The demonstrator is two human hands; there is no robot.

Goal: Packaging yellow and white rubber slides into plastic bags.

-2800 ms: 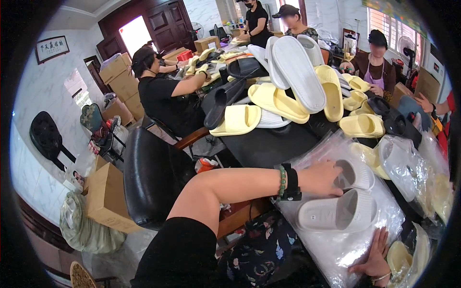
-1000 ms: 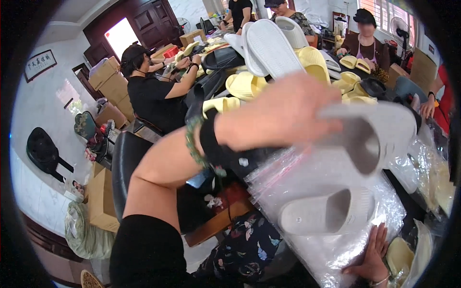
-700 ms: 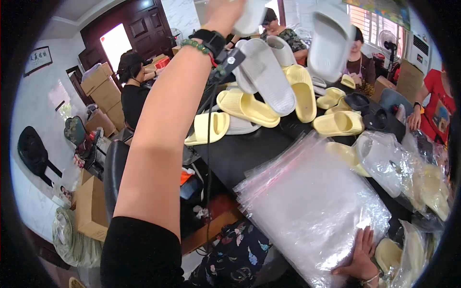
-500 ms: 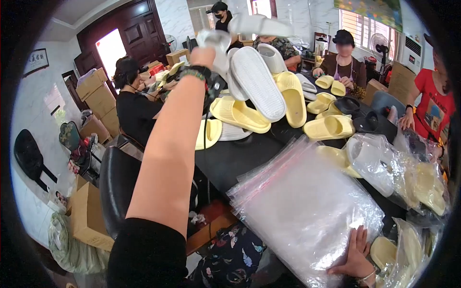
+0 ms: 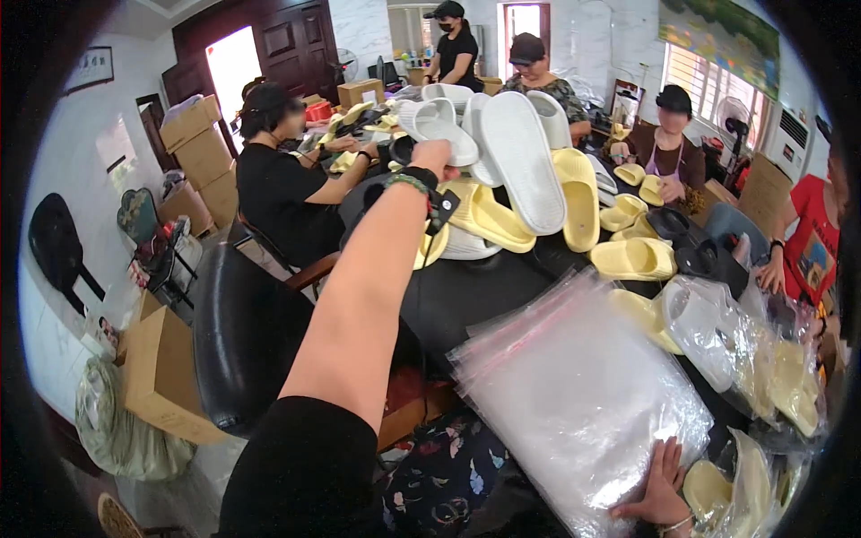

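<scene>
My left hand reaches far over the table, its fingers closed at the near side of a pale grey slipper at the top of a pile. Another light slipper lies just behind it. Beside them a grey slipper leans sole outward, with yellow slippers below it. My right hand lies flat with spread fingers on the lower right corner of a stack of clear plastic bags. To its right are cream slippers in clear bags.
More bagged slippers lie along the table's right side, near black slippers. A black chair and an open cardboard box stand at left. Several people sit or stand around the black table, including one in black at left.
My left hand has come down with the grey slipper, which was raised and blurred; another blurred light slipper now rests on the pile. The view has shifted left. My right hand stays on the bags.
</scene>
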